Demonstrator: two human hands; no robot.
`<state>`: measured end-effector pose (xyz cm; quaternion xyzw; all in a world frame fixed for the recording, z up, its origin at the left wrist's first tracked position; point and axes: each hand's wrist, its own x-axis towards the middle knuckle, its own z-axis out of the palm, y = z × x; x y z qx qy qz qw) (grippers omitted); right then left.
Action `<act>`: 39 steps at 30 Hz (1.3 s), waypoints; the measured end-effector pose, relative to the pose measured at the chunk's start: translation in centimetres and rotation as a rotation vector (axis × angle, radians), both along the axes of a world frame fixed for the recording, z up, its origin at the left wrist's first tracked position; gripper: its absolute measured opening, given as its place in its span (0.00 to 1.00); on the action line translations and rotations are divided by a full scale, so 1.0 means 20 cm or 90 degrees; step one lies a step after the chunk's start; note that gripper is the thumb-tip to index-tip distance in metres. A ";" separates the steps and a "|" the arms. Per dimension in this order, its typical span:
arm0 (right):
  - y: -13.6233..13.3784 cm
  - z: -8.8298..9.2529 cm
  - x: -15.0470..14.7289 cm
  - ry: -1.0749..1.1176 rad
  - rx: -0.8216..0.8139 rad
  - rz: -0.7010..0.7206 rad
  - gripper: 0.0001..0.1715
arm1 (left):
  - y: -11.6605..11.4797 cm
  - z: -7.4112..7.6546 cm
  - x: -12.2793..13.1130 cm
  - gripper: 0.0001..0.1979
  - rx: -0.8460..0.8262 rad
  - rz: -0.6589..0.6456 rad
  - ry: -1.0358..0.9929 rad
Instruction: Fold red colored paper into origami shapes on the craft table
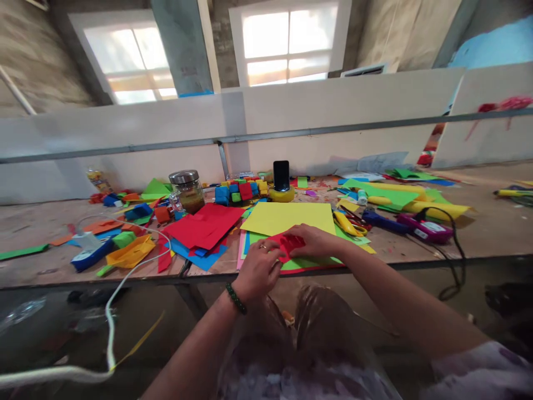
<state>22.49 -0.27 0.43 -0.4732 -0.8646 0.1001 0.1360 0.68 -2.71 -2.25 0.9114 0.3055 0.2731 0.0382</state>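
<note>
My left hand [260,268], with a ring and a dark bead bracelet at the wrist, has its bent fingers on the left part of a small red paper piece [287,248]. From the right, my right hand [310,241] holds the same piece between curled fingers. The piece looks folded or creased; its details are partly hidden by my fingers. Beneath both hands lies a stack of coloured sheets at the table's front edge, with a yellow sheet [291,216] on top and green and red ones showing lower down.
Left of the stack lie red sheets [204,225], a glass jar [186,191] and an orange paper piece [131,251]. Small paper cubes [245,191] and a phone [281,175] stand behind. Yellow scissors [347,225] and a purple device [428,229] with a cable lie right.
</note>
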 end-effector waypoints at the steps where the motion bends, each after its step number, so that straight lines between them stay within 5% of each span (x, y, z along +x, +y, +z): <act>1: 0.01 0.01 0.01 -0.004 -0.005 0.012 0.26 | 0.02 0.01 0.00 0.13 -0.008 0.032 -0.019; 5: 0.00 0.04 0.04 0.023 0.008 0.071 0.16 | 0.10 0.09 -0.02 0.24 -0.138 0.110 -0.021; 11: -0.13 0.04 0.08 0.097 0.248 0.107 0.10 | 0.12 0.13 -0.04 0.33 -0.309 -0.053 -0.082; 14: -0.19 0.02 0.12 0.099 0.332 0.073 0.12 | 0.10 0.11 -0.05 0.40 -0.236 -0.027 -0.110; 17: -0.20 0.00 0.15 0.130 0.247 0.097 0.13 | 0.08 0.11 -0.03 0.42 -0.084 0.016 -0.052; 21: -0.17 -0.02 0.17 0.224 0.133 0.095 0.09 | 0.03 0.11 0.02 0.38 0.059 -0.033 -0.004; 25: -0.15 -0.01 0.17 0.271 0.023 0.113 0.11 | 0.01 0.08 0.07 0.37 0.027 -0.067 0.018; 27: -0.13 0.00 0.14 0.228 0.045 0.135 0.06 | 0.01 0.08 0.07 0.42 -0.021 -0.055 0.005; 29: -0.11 0.03 0.11 0.156 0.095 0.171 0.11 | 0.03 0.09 0.07 0.44 -0.050 -0.035 0.001; 33: -0.03 0.11 0.08 0.034 0.138 0.228 0.17 | 0.07 0.11 0.04 0.35 -0.035 0.006 0.055; 36: 0.04 0.15 0.13 0.052 0.160 0.147 0.17 | 0.07 0.08 0.02 0.26 -0.066 0.023 0.037; 39: 0.04 0.18 0.17 0.175 0.248 -0.048 0.20 | 0.08 0.04 0.02 0.22 -0.146 0.059 -0.025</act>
